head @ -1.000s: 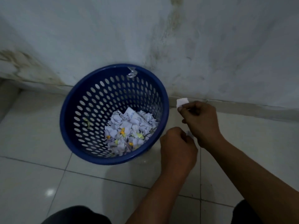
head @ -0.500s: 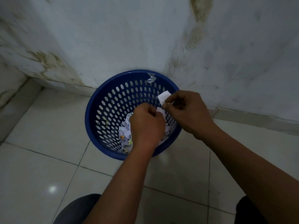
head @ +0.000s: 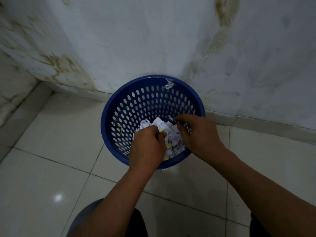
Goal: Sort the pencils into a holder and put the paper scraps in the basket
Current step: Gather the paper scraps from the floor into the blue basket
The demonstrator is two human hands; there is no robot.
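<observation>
A blue perforated basket [head: 103, 124] stands on the tiled floor against the wall. Crumpled white paper scraps [head: 173, 134] with some yellow bits lie in its bottom. Both my hands hover over the basket's near half. My left hand [head: 148, 147] is curled into a fist above the scraps, and no paper shows in it. My right hand [head: 198, 134] is a little blurred, its fingers loosely spread over the pile and holding nothing that I can see. No pencils or holder are in view.
A stained white wall [head: 153, 40] rises right behind the basket, with a corner at the left. A scrap of clear plastic [head: 169, 85] clings to the basket's far rim. Pale floor tiles [head: 51, 151] surround it. My dark-clothed knees show at the bottom edge.
Both hands moved from the floor right of the basket to over it. The white scrap pinched in my right hand is gone from its fingers, which have spread.
</observation>
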